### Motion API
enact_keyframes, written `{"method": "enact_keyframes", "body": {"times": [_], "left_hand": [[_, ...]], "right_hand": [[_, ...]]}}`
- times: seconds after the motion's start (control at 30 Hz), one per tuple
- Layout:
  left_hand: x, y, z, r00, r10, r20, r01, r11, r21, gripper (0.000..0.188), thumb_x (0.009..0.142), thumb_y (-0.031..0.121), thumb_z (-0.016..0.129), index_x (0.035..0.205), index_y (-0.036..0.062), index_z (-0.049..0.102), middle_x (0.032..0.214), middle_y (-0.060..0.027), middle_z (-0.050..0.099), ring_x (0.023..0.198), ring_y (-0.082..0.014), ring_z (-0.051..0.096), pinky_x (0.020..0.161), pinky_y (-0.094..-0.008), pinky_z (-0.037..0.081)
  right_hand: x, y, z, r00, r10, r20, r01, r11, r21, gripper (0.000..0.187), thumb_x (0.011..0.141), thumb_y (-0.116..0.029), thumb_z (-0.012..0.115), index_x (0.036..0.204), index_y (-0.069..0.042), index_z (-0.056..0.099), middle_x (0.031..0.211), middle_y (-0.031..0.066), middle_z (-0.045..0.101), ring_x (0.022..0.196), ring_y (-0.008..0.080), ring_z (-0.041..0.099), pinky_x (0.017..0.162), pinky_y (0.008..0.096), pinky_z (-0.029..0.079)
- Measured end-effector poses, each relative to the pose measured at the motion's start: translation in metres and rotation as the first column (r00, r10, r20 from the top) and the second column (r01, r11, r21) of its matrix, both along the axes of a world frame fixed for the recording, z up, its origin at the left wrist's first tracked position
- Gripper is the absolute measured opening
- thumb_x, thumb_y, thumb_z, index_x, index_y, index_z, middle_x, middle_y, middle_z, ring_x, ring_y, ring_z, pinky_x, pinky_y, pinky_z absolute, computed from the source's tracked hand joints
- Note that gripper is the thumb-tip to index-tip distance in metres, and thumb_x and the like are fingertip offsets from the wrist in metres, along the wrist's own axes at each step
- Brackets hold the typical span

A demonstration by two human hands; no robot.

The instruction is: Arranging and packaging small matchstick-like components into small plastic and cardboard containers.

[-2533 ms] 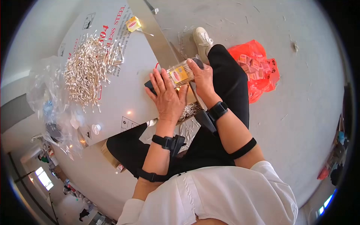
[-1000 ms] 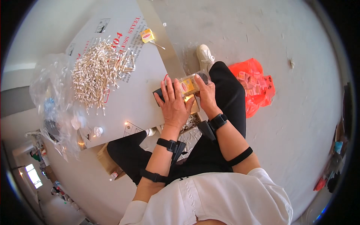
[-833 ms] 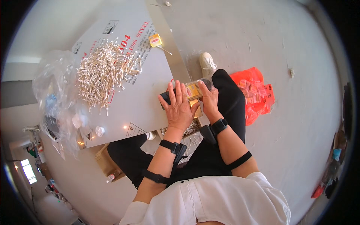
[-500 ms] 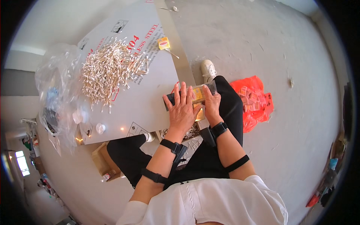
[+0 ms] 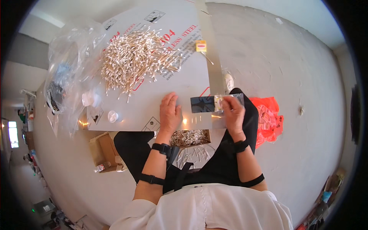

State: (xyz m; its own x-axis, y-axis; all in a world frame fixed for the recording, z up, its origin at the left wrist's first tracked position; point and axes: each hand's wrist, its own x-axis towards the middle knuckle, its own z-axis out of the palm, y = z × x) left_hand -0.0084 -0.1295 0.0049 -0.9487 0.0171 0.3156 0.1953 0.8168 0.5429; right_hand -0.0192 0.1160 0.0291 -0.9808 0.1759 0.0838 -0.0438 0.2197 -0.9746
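Observation:
Near the table's right edge lies a flat clear plastic bag (image 5: 202, 104) with a dark panel at its left end. A small bundle of cotton swabs (image 5: 218, 102) shows through it beside my fingers. My right hand (image 5: 234, 117) is closed on the bag's right part, fingertips pinching it. My left hand (image 5: 169, 115) is apart from the bag, over the table's front part, fingers stretched forward and holding nothing. Farther off, a big loose pile of cotton swabs (image 5: 134, 59) covers the left half of the steel-sheet table (image 5: 149, 107).
A small yellow box (image 5: 201, 46) and a single swab stand at the table's right. At left are a crumpled clear bag (image 5: 73, 73) and a white cup (image 5: 112, 116). Below the table edge are a box of swabs (image 5: 189, 137) and a cardboard box (image 5: 103, 151). A red bag (image 5: 268, 119) lies on the floor.
My left hand has left the packet and moved left over the table. The packet now lies lower at the table's edge, with my right hand still on it. The whole view has shifted.

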Motion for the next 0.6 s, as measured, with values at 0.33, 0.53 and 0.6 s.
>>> {"method": "enact_keyframes", "body": {"times": [0.33,0.53,0.6], "left_hand": [[-0.082,-0.089,0.016,0.942,0.33,-0.069,-0.336,0.933,-0.126,0.042,0.072,0.014,0.076,0.111,0.0083,0.062,0.114,-0.0129,0.056,0.113,-0.0351,0.048,0.096,-0.049,0.041],[-0.106,-0.066,0.001,0.904,0.428,-0.003,-0.422,0.892,-0.162,0.036,0.074,0.028,0.076,0.104,0.0119,0.063,0.111,-0.0101,0.056,0.112,-0.0333,0.048,0.092,-0.0502,0.039],[-0.108,-0.064,-0.006,0.886,0.462,-0.04,-0.462,0.873,-0.156,0.03,0.076,0.026,0.075,0.1,0.0125,0.063,0.109,-0.0092,0.056,0.112,-0.0326,0.048,0.09,-0.0502,0.039]], "right_hand": [[-0.029,-0.097,-0.012,0.945,0.318,-0.074,-0.292,0.926,0.24,0.014,0.083,-0.006,0.066,0.095,0.0,0.063,0.085,0.0173,0.062,0.07,0.0337,0.063,0.066,0.0384,0.051],[-0.119,-0.134,-0.018,0.959,0.235,-0.159,-0.155,0.903,0.4,0.021,0.078,-0.01,0.071,0.096,-0.002,0.064,0.102,0.0151,0.06,0.092,0.033,0.062,0.079,0.0423,0.051],[-0.138,-0.153,-0.022,0.934,0.233,-0.272,-0.038,0.819,0.572,0.019,0.078,-0.014,0.071,0.093,-0.005,0.065,0.102,0.0119,0.06,0.1,0.0311,0.059,0.083,0.0438,0.049]]}}
